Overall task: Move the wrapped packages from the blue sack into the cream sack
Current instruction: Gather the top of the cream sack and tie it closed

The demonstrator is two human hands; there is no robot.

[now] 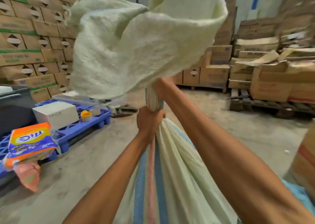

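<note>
The cream sack, a woven one with blue and pink stripes down its side, is held up in front of the person by its gathered neck, its body hanging full toward the bottom of the view and its loose mouth flopped open and blurred above the hands. The left hand is wrapped tightly round the bunched neck, and the right hand is closed on the same twisted neck just above it, largely hidden by the flopping cloth. From this it is judged that the filling is finished or close to it and that the step in hand is the closing or shaking down of the sack. A patch of pale blue fabric is seen at the lower right beneath the right forearm; whether it is the blue sack cannot be told. Orange and blue wrapped detergent packages are lying well apart on the blue plastic pallet at the left, beside a white box and a yellow tape roll. If these belong to the load, the neck must be reopened next; otherwise a firm twist and a tie are called for, with the weight kept supported.
</note>
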